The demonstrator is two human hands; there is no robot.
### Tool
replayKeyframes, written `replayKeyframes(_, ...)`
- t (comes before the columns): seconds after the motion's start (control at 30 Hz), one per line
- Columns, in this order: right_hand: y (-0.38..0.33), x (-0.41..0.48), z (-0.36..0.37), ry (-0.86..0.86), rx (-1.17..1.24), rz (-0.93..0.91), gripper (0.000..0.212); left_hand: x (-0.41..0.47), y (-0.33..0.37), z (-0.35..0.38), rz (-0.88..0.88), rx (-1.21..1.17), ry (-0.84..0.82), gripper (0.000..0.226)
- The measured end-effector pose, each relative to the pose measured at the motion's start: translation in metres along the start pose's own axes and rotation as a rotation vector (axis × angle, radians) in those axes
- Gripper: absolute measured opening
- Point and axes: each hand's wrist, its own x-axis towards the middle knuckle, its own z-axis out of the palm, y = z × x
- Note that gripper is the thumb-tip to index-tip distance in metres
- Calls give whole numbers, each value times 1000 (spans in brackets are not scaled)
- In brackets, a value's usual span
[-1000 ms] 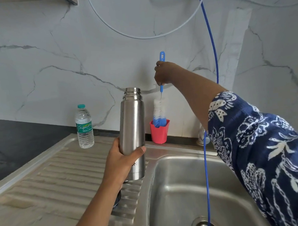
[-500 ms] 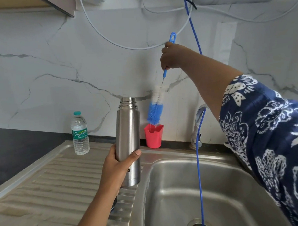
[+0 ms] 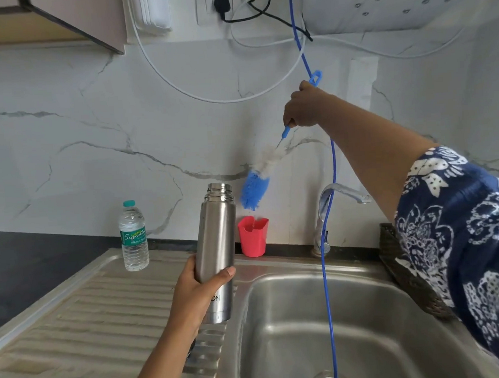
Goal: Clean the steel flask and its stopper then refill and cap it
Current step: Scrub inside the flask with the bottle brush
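Observation:
The steel flask [image 3: 216, 247] stands upright and uncapped, its base at the drainboard's edge beside the sink. My left hand [image 3: 195, 294] is wrapped around its lower body. My right hand [image 3: 304, 106] grips the blue handle of a bottle brush [image 3: 255, 188], held high against the wall. The brush slants down to the left, and its blue and white bristle head hangs just right of the flask's mouth, above a red cup [image 3: 253, 235]. The stopper is not clearly visible; something dark lies under my left forearm.
A steel sink [image 3: 363, 326] lies to the right, with a tap [image 3: 329, 208] behind it. A thin blue hose [image 3: 327, 271] hangs from above down into the drain. A small plastic water bottle [image 3: 133, 236] stands on the ribbed drainboard [image 3: 91, 318]. A dark basket [image 3: 403, 273] sits at the sink's right edge.
My right hand lifted the brush out of the red cup and swung its head left, up to the level of the flask's mouth. The left hand kept hold of the flask.

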Motion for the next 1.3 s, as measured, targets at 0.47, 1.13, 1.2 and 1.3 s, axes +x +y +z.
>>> replayKeyframes(0.47, 61, -179, 38, -91, 513, 266, 22, -12, -12, 12, -43, 207, -131, 81)
replayKeyframes(1.13, 102, -278, 90, -130, 945, 200, 19, -22, -23, 22, -25, 554, -328, 80)
replayKeyframes(1.2, 99, -269, 85, -150, 927, 160, 21, -23, -23, 23, -15, 545, -335, 78)
replayKeyframes(1.3, 98, -252, 75, -191, 895, 110, 23, -23, -23, 23, -5, 517, -335, 79)
